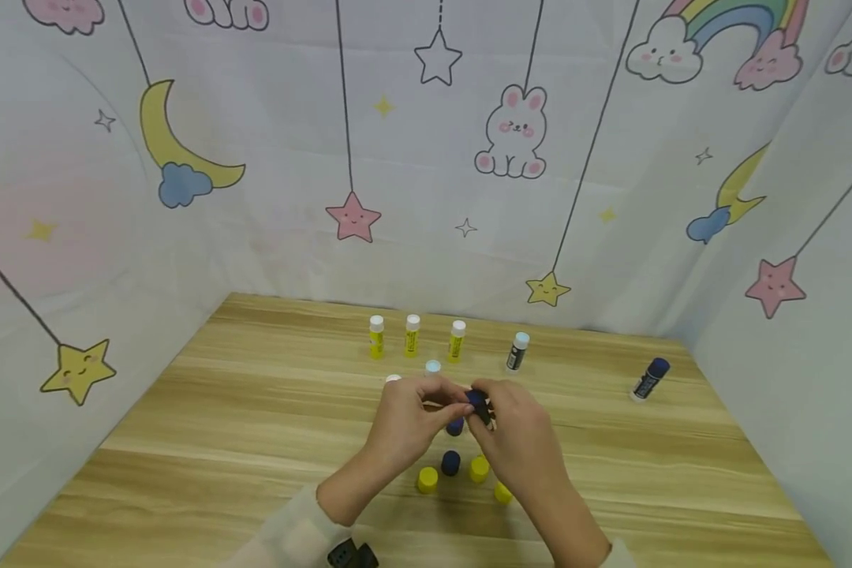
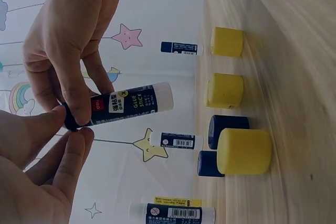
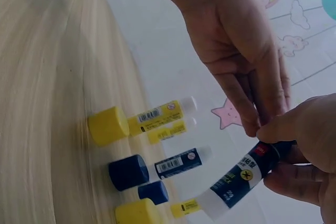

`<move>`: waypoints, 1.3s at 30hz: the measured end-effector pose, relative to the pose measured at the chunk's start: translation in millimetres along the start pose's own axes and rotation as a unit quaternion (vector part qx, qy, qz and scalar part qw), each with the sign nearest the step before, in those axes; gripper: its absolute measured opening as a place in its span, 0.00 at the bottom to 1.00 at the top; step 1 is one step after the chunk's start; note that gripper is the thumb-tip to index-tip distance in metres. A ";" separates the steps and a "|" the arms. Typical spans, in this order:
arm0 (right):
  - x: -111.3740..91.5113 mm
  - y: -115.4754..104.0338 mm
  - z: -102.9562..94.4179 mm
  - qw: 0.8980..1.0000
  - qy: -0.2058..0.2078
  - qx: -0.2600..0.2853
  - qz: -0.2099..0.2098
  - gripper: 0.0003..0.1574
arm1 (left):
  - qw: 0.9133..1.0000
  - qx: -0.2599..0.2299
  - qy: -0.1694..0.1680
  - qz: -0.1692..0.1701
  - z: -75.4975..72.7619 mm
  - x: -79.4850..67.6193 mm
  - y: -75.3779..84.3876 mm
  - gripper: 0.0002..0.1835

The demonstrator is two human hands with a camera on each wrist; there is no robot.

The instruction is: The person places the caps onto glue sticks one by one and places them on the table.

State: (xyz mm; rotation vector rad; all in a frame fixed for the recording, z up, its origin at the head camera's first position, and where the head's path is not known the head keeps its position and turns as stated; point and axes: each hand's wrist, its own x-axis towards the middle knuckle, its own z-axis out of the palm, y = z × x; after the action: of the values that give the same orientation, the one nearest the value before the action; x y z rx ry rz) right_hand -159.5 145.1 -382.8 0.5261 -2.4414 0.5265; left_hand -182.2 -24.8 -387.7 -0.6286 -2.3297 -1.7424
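Observation:
A glue stick [image 2: 128,103] with a dark blue label and a white end is held in the air between the two hands, tilted. My right hand [image 1: 521,426] grips its body near the dark blue cap [image 1: 476,397]. With thumb and fingertips, my left hand [image 1: 413,414] pinches that cap; whether the cap is loose is hidden by the fingers. Below the hands, loose caps stand on the table: a yellow cap [image 1: 427,480], a dark blue cap [image 1: 450,463] and others. Behind the left hand, white tops of more glue sticks [image 1: 433,368] are partly covered.
Yellow glue sticks [image 1: 412,336] with white tops stand in a row at the back. To their right is a dark-labelled glue stick [image 1: 517,352]; farther right stands another with a blue cap [image 1: 650,379]. A patterned curtain [image 1: 291,142] surrounds the wooden table [image 1: 206,442]. A black object [image 1: 352,554] shows by the left sleeve.

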 end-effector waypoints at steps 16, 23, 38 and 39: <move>0.5 50.9 -25.3 0.985 -0.101 0.048 0.132 0.20 | 0.965 0.243 0.025 0.097 -20.8 -5.9 -13.1 0.04; 6.0 99.7 -44.3 0.982 -0.125 0.013 0.140 0.17 | 0.906 0.375 0.060 0.189 -39.2 -4.8 -21.6 0.03; 22.9 191.8 -75.1 0.970 -0.196 -0.086 0.112 0.17 | 0.868 0.487 0.021 0.098 -60.9 -11.4 -47.0 0.39; 24.4 196.1 -75.5 0.969 -0.202 -0.090 0.113 0.17 | 0.867 0.490 0.017 0.086 -61.5 -11.6 -48.9 0.41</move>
State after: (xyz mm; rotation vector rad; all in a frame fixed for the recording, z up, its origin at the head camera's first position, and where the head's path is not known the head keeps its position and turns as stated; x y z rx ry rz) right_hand -236.9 340.5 -359.4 0.3007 -2.9267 0.3013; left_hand -199.8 -97.0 -416.1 -0.5453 -2.5828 -0.3293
